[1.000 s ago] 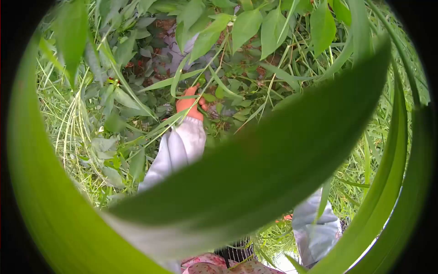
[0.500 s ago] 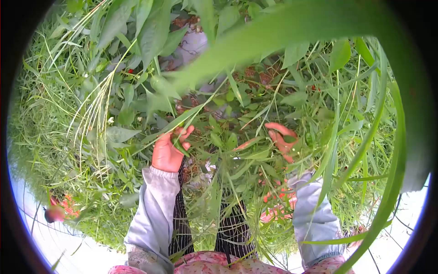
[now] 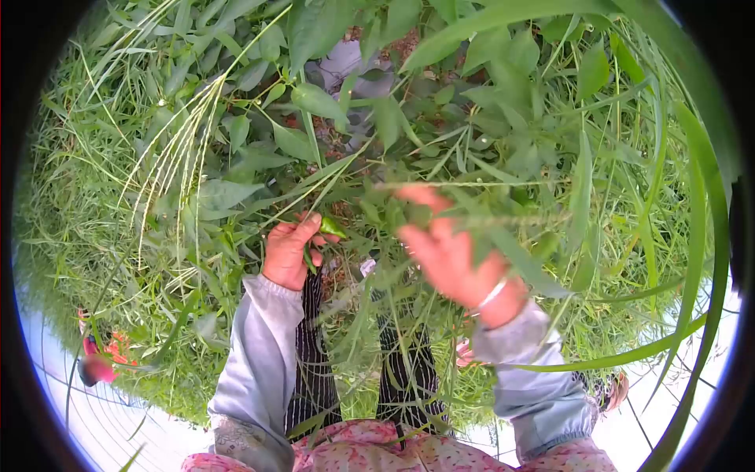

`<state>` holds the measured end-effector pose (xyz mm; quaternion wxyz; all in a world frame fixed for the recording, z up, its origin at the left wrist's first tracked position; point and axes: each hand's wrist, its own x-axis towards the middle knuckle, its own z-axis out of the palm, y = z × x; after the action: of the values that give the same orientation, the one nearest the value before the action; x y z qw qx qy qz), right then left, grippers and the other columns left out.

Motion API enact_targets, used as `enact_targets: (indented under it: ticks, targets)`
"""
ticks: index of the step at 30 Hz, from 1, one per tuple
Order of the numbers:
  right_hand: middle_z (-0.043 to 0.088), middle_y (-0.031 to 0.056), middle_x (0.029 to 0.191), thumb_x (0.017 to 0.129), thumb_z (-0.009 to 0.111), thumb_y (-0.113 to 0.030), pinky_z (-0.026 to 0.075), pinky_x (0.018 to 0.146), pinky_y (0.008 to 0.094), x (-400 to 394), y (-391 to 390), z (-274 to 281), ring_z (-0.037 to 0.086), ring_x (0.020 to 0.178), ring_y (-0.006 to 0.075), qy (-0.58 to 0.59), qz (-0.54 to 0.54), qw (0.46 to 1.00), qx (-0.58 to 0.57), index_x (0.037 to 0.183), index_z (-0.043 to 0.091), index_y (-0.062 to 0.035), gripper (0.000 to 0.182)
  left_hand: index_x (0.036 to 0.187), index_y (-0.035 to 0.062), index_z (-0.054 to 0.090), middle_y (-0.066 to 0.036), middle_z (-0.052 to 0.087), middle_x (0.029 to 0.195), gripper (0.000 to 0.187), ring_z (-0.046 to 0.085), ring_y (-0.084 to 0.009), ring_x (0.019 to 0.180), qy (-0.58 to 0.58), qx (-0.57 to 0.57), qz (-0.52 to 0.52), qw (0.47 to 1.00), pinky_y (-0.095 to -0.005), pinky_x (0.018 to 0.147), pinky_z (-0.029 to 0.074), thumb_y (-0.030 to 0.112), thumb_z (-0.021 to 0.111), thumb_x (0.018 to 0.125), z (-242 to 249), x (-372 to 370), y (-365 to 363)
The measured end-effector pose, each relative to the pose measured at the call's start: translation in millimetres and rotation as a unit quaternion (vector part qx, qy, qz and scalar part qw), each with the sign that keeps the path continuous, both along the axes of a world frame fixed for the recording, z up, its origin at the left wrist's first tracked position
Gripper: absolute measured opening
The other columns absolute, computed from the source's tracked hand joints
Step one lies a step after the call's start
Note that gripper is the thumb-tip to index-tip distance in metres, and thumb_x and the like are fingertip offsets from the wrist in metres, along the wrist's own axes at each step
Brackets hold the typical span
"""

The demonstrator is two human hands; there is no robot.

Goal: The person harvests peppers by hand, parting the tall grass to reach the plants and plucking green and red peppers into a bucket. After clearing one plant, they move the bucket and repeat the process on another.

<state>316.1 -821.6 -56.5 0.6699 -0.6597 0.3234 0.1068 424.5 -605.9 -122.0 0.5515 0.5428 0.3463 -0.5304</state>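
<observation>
My left hand (image 3: 288, 253) is closed around green chili peppers. A bright green chili (image 3: 332, 227) pokes out past the thumb, and a darker chili (image 3: 309, 258) shows below the fingers. To the right, my right hand (image 3: 465, 263) reaches in among the leaves, palm partly crossed by grass. Its fingers look stretched out and apart, though motion smears them, and I see nothing held there. Pepper plant leaves (image 3: 314, 101) hang just beyond both hands.
Long grass blades (image 3: 696, 236) arch close to the camera on the right. A seeded grass head (image 3: 193, 134) droops at the left. Grey ground sheeting (image 3: 344, 63) shows between plants. Behind at lower left is another person (image 3: 96, 368) in pink.
My right hand has swung left and inward, toward my left hand. A bright green chili now shows at my left hand's thumb. The blurred leaf overhead has shifted up and right.
</observation>
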Motion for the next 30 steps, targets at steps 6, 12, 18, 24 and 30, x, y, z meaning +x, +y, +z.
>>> enact_targets:
  ticks: [6, 12, 18, 24, 30]
  targets:
    - [0.061, 0.0183, 0.093, 0.078, 0.064, -0.036, 0.047, 0.073, 0.0402, 35.4, 60.1, -48.7, 0.059, 0.086, 0.0355, 0.149, 0.276, 0.945, -0.089, 0.1, 0.052, 0.0014, 0.045, 0.08, 0.0053, 0.061, -0.003, 0.061, 0.067, 0.008, 0.05, -0.009, 0.045, -0.02, -0.012, -0.1, 0.995, -0.0216, 0.032, 0.038, 0.012, 0.065, 0.081, -12.9, 7.4, 2.9]
    - [0.064, 0.0159, 0.082, 0.079, 0.059, -0.045, 0.047, 0.068, 0.0418, 43.6, 73.7, -66.4, 0.061, 0.077, 0.0353, 0.146, 0.223, 0.964, -0.016, 0.091, 0.054, 0.0007, 0.048, 0.084, 0.0054, 0.06, -0.003, 0.06, 0.065, 0.01, 0.052, -0.0105, 0.044, -0.025, -0.006, -0.152, 0.988, -0.0214, 0.03, 0.035, 0.015, 0.062, 0.084, -7.8, 15.9, -7.6]
    - [0.062, 0.0134, 0.07, 0.082, 0.056, -0.038, 0.047, 0.065, 0.0445, 29.6, 74.2, -74.1, 0.06, 0.072, 0.035, 0.083, 0.212, 0.965, -0.127, 0.088, 0.059, -0.0061, 0.033, 0.084, 0.0061, 0.059, -0.003, 0.06, 0.066, 0.013, 0.051, -0.0113, 0.043, -0.039, 0.007, -0.142, 0.989, -0.0211, 0.03, 0.034, 0.019, 0.058, 0.087, -14.0, 12.6, -9.6]
    - [0.062, 0.0135, 0.072, 0.08, 0.057, -0.033, 0.047, 0.06, 0.0452, 29.2, 71.8, -47.0, 0.06, 0.067, 0.0353, 0.046, 0.233, 0.957, -0.166, 0.087, 0.059, -0.0087, 0.026, 0.082, 0.003, 0.058, -0.005, 0.059, 0.068, 0.014, 0.049, -0.0113, 0.043, -0.094, 0.088, -0.166, 0.978, -0.0231, 0.033, 0.035, 0.016, 0.056, 0.088, -33.1, -4.3, -8.5]
    - [0.062, 0.0139, 0.077, 0.077, 0.059, -0.024, 0.047, 0.06, 0.0404, 57.3, 36.4, -33.1, 0.06, 0.069, 0.0324, -0.038, 0.101, 0.974, -0.197, 0.087, 0.059, -0.0085, 0.019, 0.094, 0.0031, 0.062, -0.011, 0.063, 0.078, 0.015, 0.059, -0.0169, 0.054, -0.158, 0.015, -0.333, 0.93, -0.0328, 0.049, 0.047, 0.013, 0.057, 0.084, -60.9, -13.8, 11.6]
